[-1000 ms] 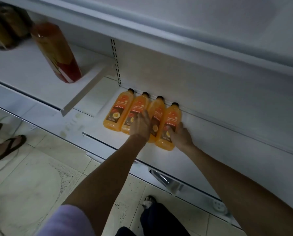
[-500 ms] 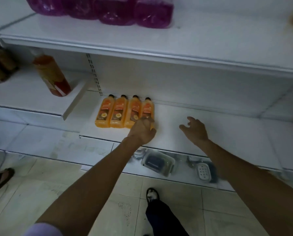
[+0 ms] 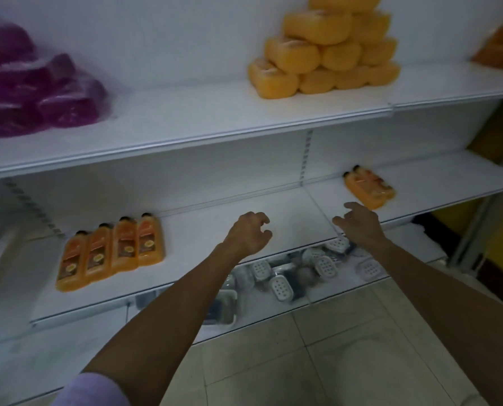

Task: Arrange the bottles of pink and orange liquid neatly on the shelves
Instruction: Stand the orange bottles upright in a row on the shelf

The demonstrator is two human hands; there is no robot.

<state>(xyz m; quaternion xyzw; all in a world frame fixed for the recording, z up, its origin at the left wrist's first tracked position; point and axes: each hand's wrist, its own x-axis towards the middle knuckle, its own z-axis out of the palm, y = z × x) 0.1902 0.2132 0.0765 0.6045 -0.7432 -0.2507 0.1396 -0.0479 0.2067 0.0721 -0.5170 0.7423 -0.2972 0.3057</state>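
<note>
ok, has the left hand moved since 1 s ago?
Yes. The left hand was on the bottle row; it now hangs to the right of it, touching nothing.

White shelves, stocked in patches.
The upper shelf (image 3: 185,118) carries wrapped pink bottles (image 3: 33,92) at ten o'clock and a stacked orange pile (image 3: 323,54) at one. The middle shelf (image 3: 197,230) holds four orange bottles (image 3: 112,253) lying side by side at nine, and an orange pair (image 3: 367,187) at three.

Orange bottles (image 3: 111,252) with brown labels, magenta packs (image 3: 33,83), white shelf (image 3: 185,118)
</note>
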